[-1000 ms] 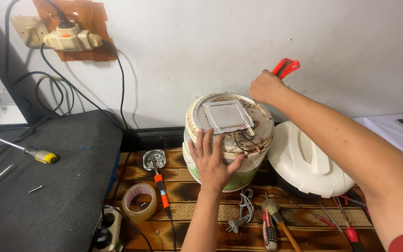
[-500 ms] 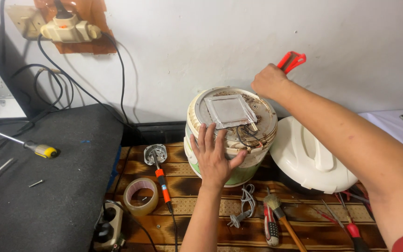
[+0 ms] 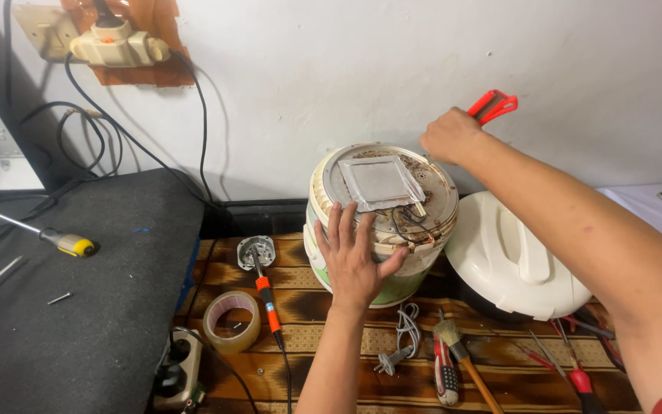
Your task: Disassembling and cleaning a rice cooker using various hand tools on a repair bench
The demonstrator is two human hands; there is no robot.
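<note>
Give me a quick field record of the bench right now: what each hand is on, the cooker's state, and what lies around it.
Left hand: flat on the upturned base of the rice cooker, fingers spread
Right hand: closed around red-handled pliers at the cooker's far edge
Cooker state: upside down, square metal plate and loose wires showing
Right of cooker: white lid
Left of cooker: soldering iron, tape roll
In front: brush, screwdrivers
Far left: yellow-handled screwdriver on a grey mat

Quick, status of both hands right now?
Left hand: open, flat on the upturned cooker body.
Right hand: closed on red-handled pliers.
</note>
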